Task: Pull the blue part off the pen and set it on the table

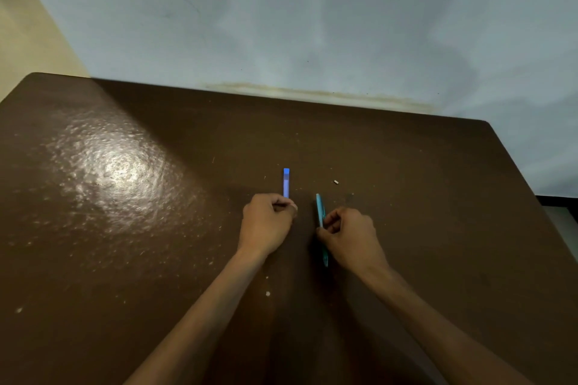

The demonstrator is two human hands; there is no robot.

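My left hand (266, 223) is curled around the near end of a thin blue stick-like piece (286, 183), which points away from me over the brown table (125, 228). My right hand (348, 236) pinches a slim teal pen (321, 222) with curled fingers. The pen runs lengthwise toward the far edge, and its near end pokes out below the hand. The two hands sit side by side near the table's middle, a small gap apart.
A tiny pale scrap (336, 181) lies on the table beyond my right hand. Small white specks (267, 293) dot the surface near my left forearm. A pale blue wall (312, 25) rises right behind the table's far edge.
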